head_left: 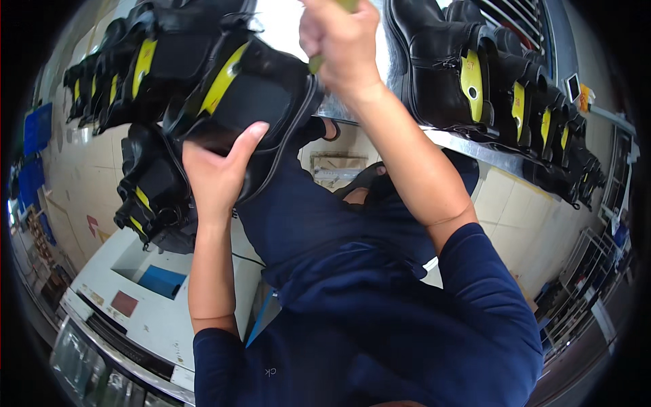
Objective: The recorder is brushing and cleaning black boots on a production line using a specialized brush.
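Observation:
My left hand (218,173) grips a black boot (264,95) by its shaft opening, thumb outside and fingers tucked in. The boot is tilted, and a yellow strip (224,80) shows on its shaft. My right hand (342,44), slightly blurred, is closed around a slim green thing (315,64). One end of it shows below the fingers, close to the boot's sole edge, and more green shows above the fist. Whether it touches the boot I cannot tell. Its kind is not clear.
More black boots (159,61) with yellow strips line up at left, and others (444,74) at right on a metal-edged bench (468,146). Several stand on a white machine (152,271) at lower left. A grey rack (576,285) is far right.

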`<state>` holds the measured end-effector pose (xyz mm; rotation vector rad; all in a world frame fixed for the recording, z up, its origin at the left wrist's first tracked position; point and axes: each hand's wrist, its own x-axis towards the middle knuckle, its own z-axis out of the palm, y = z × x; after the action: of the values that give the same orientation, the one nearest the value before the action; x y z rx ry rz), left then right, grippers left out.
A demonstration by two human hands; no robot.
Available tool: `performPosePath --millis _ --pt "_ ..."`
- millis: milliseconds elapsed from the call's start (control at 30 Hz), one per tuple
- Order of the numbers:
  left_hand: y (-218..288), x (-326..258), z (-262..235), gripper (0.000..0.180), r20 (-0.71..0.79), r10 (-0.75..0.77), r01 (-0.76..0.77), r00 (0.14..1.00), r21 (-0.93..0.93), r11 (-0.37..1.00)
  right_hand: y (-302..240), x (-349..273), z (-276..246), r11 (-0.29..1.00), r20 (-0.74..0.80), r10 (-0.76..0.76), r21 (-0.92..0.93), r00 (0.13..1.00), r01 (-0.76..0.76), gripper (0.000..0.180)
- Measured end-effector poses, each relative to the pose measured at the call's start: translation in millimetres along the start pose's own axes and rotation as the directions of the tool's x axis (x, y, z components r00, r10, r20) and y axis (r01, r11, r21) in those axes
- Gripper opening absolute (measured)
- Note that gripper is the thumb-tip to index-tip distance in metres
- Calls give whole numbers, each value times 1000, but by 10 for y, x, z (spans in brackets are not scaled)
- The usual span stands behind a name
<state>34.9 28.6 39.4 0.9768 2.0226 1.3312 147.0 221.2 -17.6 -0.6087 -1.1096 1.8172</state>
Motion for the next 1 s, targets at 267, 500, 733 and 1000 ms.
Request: performPosePath --millis 267,500,733,1000 --pt "-55 75 15 40 -128 -59 24 990 -259 966 -190 -977 -91 986 -192 137 -64 972 -152 36" --pt "262 -164 -375 53 389 517 -305 763 -489 817 -370 -1811 -233 457 337 724 421 602 -784 101" --pt "683 -450 -437 54 436 563 -503 702 -256 825 -641 -2082 -46 483 300 621 581 724 -655 63" --pt "456 -1171 -201 52 19 -269 65 963 -984 164 -1012 -1775 828 785 -130 270 -544 954 -297 78"
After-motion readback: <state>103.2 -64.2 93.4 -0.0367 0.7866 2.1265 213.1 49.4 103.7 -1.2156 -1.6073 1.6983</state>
